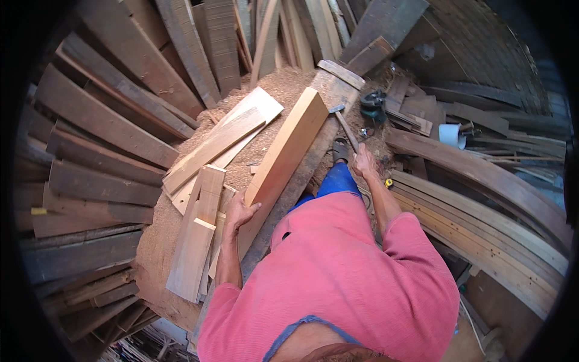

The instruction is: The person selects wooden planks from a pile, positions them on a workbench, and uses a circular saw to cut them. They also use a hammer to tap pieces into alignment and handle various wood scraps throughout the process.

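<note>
A thick, reddish-tan wooden board (289, 142) lies at a slant, set on its edge along a long, narrow work beam (339, 87). My left hand (241, 211) grips the board's left side near its middle, with the thumb over the upper edge. In my right hand (363, 161) is a hammer (348, 129), held by its wooden handle. The hammer's metal head is beside the board's far right end; whether it touches the wood I cannot tell.
Pale planks (220, 142) and shorter cut pieces (193, 259) lie on sawdust to the left. Dark boards (108, 117) fan around the left and far sides. A dark green power tool (373, 105), a yellow tape measure (389, 183) and stacked long timbers (476, 223) are on the right.
</note>
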The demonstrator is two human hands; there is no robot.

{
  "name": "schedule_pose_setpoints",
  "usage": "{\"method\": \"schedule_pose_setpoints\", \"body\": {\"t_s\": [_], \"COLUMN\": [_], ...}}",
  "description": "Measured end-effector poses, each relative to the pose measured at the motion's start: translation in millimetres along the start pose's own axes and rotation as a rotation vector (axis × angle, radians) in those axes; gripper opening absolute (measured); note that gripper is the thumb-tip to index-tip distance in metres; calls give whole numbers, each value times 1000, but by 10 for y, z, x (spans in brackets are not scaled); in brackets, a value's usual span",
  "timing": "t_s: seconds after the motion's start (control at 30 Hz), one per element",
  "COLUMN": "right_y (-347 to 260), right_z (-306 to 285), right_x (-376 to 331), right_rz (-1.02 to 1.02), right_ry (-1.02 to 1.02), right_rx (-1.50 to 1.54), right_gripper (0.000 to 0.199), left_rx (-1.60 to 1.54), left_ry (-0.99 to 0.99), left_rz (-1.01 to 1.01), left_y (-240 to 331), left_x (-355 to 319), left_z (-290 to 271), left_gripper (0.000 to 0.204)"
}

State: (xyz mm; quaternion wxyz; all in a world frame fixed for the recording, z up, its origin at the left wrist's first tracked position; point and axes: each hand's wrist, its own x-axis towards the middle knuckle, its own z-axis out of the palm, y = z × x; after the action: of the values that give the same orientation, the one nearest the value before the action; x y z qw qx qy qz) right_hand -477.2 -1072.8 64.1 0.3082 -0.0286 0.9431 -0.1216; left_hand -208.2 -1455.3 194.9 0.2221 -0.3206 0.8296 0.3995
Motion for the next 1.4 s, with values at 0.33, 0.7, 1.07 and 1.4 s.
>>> {"method": "schedule_pose_setpoints", "body": {"t_s": [0.33, 0.7, 1.07, 1.4], "right_y": [1968, 2924, 1086, -61], "right_z": [1350, 1976, 352, 734], "right_x": [-803, -1074, 186, 958], "right_rz": [586, 737, 43, -89], "right_ry": [-134, 7, 193, 121], "right_rx": [546, 291, 485, 705], "right_gripper": [19, 26, 48, 56], "left_rx": [98, 311, 202, 199], "left_ry": [-33, 202, 117, 53], "left_rz": [53, -13, 84, -135], "left_y": [-44, 46, -149, 57], "left_x": [265, 515, 1221, 1104], "left_z": [103, 114, 421, 702], "left_gripper": [64, 66, 66, 59]}}
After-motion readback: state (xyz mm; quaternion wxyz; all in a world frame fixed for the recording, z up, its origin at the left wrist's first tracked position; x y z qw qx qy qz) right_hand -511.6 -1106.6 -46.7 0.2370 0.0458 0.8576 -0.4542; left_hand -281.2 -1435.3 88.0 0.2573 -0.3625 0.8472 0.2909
